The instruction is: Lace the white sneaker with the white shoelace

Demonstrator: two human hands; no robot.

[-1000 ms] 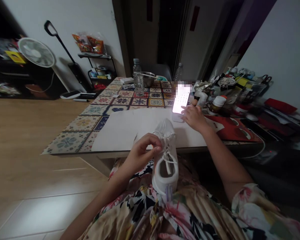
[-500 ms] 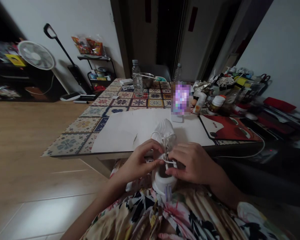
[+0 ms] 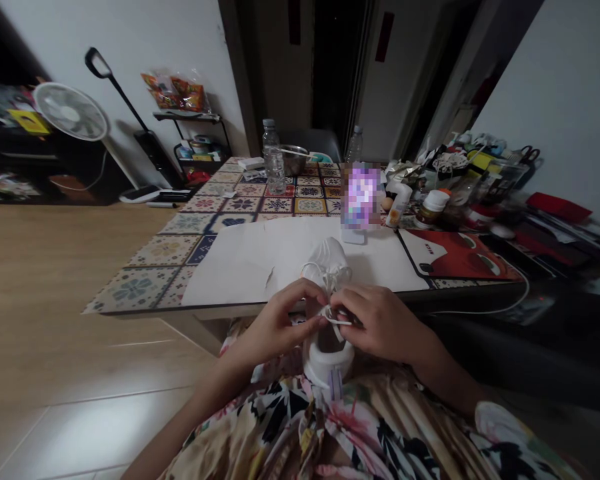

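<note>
A white shoe (image 3: 325, 257) rests between my lap and the table's front edge, its toe pointing away from me and its heel against my floral clothing. White shoelace (image 3: 337, 321) runs between my two hands over the shoe's opening. From the left, my left hand (image 3: 295, 317) pinches the lace between thumb and forefinger. My right hand (image 3: 375, 320) is closed on the lace from the other side, its fingertips close to those of the left. The exact crossing of the lace is partly hidden by the fingers.
White paper (image 3: 245, 257) covers the table's near part, with a phone (image 3: 361, 197) propped on it. A red tablet case (image 3: 460, 257) lies at the right. Farther back are a plastic bottle (image 3: 275, 167), a metal bowl (image 3: 295, 162) and cluttered jars (image 3: 433, 207).
My right hand has moved slightly left and its fingers have closed nearer to my left fingertips. The lace loop between the hands looks smaller. My left hand has hardly moved.
</note>
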